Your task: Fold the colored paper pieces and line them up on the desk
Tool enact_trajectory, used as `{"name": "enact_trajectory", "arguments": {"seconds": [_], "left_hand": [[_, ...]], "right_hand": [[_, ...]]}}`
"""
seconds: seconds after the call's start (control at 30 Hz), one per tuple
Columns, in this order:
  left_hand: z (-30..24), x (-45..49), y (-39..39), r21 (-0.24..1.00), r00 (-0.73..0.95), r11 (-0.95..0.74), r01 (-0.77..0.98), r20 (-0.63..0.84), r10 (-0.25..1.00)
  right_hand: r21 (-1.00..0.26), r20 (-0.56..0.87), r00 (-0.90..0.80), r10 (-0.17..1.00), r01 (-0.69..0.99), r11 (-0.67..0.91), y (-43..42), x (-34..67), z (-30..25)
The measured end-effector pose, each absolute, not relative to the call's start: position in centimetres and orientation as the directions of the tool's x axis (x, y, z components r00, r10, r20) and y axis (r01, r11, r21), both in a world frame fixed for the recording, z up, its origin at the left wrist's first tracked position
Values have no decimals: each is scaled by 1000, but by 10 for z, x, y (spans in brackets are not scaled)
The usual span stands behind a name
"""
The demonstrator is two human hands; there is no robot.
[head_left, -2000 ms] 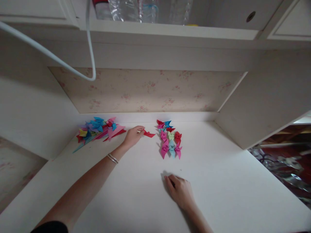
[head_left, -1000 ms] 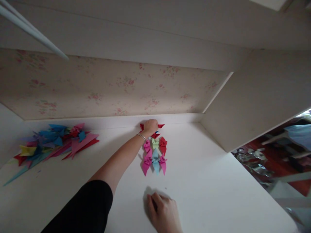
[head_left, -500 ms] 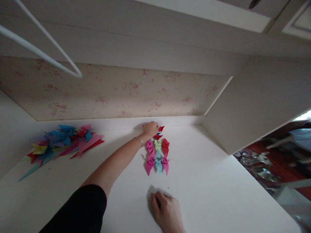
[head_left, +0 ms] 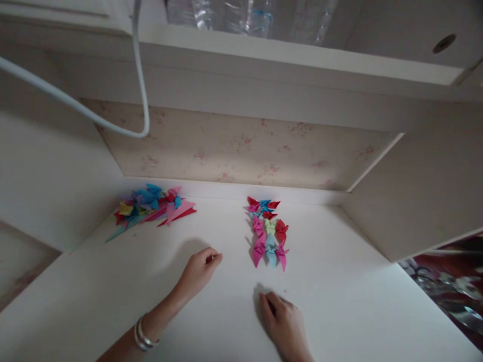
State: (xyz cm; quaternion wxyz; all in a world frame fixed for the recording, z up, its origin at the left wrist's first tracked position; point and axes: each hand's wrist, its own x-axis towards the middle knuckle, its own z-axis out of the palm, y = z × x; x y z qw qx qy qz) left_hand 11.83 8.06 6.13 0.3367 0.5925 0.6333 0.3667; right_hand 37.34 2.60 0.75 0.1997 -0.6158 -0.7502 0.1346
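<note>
While my right hand rests low on the white table, its fingers are curled in loosely and I see nothing in it. Two silver bands go around my other wrist. Past them, my left hand has its thumb and fingers closed together, with no paper showing between them. I can't see inside my palms, and both arms are cut off at the bottom.

Past my hands, folded paper birds sit in close rows. The front row is pink, light blue, pink; the next is pink, light green, red. To handle one well, I think I need a soft pinch on its middle, since the thin tips look easy to bend. Coming from above seems best, so I don't bump its neighbors. The ones at the back are too squashed together to count.

Over to the left, a messy heap of birds lies near the flowery wall. Some are hidden under others, so lifting from the top seems safest.

Higher up, I can't tell what the bent white cord is. The clear bottles are cut off at the top.
</note>
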Motion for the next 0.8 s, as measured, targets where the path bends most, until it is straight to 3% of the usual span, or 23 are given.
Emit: {"name": "enact_trajectory", "arguments": {"seconds": [0.23, 0.37, 0.47, 0.67, 0.8], "left_hand": [[26, 43, 21, 908, -351, 257, 330, -134, 927], [19, 29, 24, 924, -331, 270, 271, -174, 927], [17, 29, 28, 923, -267, 241, 300, -162, 950], [20, 27, 27, 932, -274, 241, 270, -166, 947], [23, 25, 27, 937, -250, 230, 263, -164, 954]], "right_hand": [[-405, 67, -152, 986, 899, 166, 25, 371, 8], [-397, -22, -66, 998, 916, 52, 24, 362, 16], [-477, -62, -68, 996, 878, 30, 23, 343, 21], [-715, -9, -110, 994, 695, 71, 33, 264, 27], [-798, 9, -297, 955, 573, 186, 69, 195, 45]]}}
